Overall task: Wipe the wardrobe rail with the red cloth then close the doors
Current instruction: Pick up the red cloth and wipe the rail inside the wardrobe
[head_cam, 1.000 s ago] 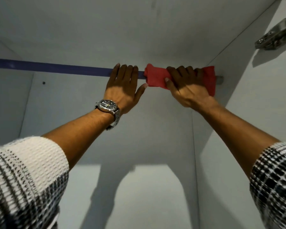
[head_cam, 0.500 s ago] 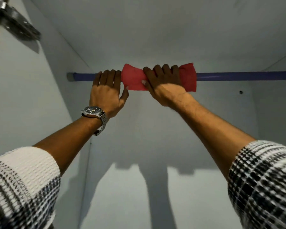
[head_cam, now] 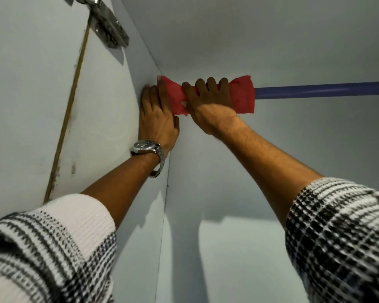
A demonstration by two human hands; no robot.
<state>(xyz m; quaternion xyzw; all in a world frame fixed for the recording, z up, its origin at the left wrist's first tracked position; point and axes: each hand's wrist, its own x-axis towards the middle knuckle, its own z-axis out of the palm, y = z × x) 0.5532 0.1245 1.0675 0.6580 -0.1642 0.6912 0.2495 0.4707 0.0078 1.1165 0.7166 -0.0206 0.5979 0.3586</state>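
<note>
Up inside the wardrobe, the right hand (head_cam: 208,103) has its fingers (head_cam: 212,86) curled over the red cloth (head_cam: 242,97), wrapped around the blue rail (head_cam: 322,90) at its left end. Beside it, the left hand (head_cam: 157,119) grips the rail against the side wall (head_cam: 109,119), touching the cloth's edge, a watch (head_cam: 146,146) on its wrist.

**Worn items: sleeves + watch**

Both forearms bare, sleeves pushed up past mid-forearm. Left sleeve (head_cam: 48,248) at 7 o'clock: ribbed knit, wide white cuff band, then black-and-white zigzag stripes. Right sleeve (head_cam: 341,237) at 4 o'clock: same knit, black/white grid-like check. Wristwatch (head_cam: 145,146) on left wrist, nr frame centre: dark round dial, silver case, silver metal link bracelet w/ clasp underneath.
</note>
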